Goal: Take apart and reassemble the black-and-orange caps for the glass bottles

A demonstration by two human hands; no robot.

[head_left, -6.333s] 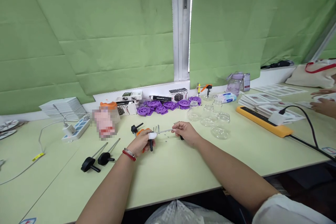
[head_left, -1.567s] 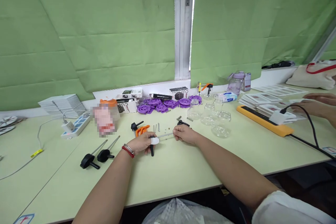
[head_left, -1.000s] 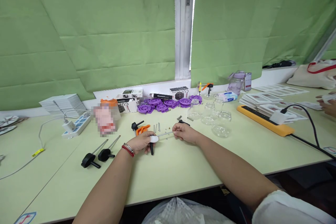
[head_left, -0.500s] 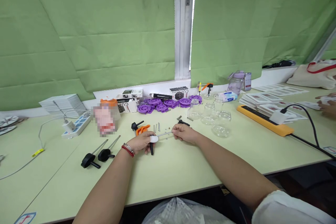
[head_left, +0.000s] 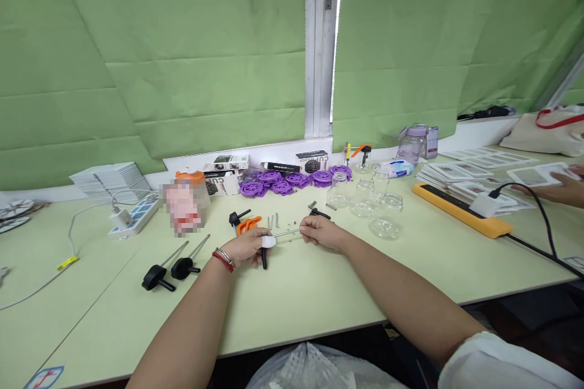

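My left hand [head_left: 249,247] is closed around a black-handled part whose thin metal rod [head_left: 286,233] points right. Its black grip [head_left: 264,259] sticks out below the fingers, and a white covering sits on the thumb. At the rod's far end, my right hand [head_left: 319,232] pinches the tip; anything else in that pinch is hidden. Two similar black knobs with rods [head_left: 157,278] [head_left: 182,268] lie to the left. Just beyond my left hand are an orange plastic piece [head_left: 249,225] and a black crank piece [head_left: 237,217]. Loose pins [head_left: 277,220] and springs [head_left: 331,206] lie near the hands.
Purple wheel-like parts [head_left: 274,182] and small boxes [head_left: 225,183] line the back. Clear glass jars [head_left: 384,228] stand right of centre, before a yellow power strip [head_left: 460,209]. A white power strip [head_left: 135,216] is at left. Another person's hand [head_left: 563,189] holds white frames at far right.
Both my hands keep nearly the same hold on the rod. At far right, the other person's hand has moved left with a white frame. The view has shifted very slightly.
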